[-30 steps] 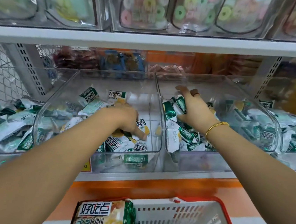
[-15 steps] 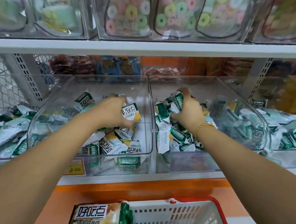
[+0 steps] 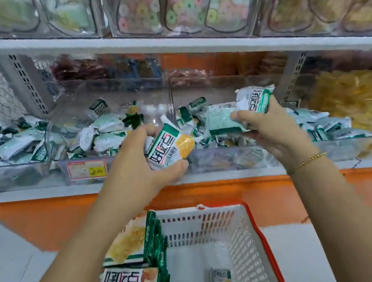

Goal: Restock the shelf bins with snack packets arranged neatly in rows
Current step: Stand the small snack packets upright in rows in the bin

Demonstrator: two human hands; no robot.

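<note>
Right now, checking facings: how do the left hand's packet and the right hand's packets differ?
The left packet faces front, yellow picture showing; the right packets, at least two, include one pale back. The left packet is held lower than the right packets. Both are green and white.

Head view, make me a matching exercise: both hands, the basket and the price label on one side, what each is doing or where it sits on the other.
1 left hand
2 right hand
3 basket
4 price label

A below the shelf
B on a bin front
C grips several packets
D grips one yellow-fronted packet

Pairs: 1-D, 2-C, 3-A, 4-B
</note>
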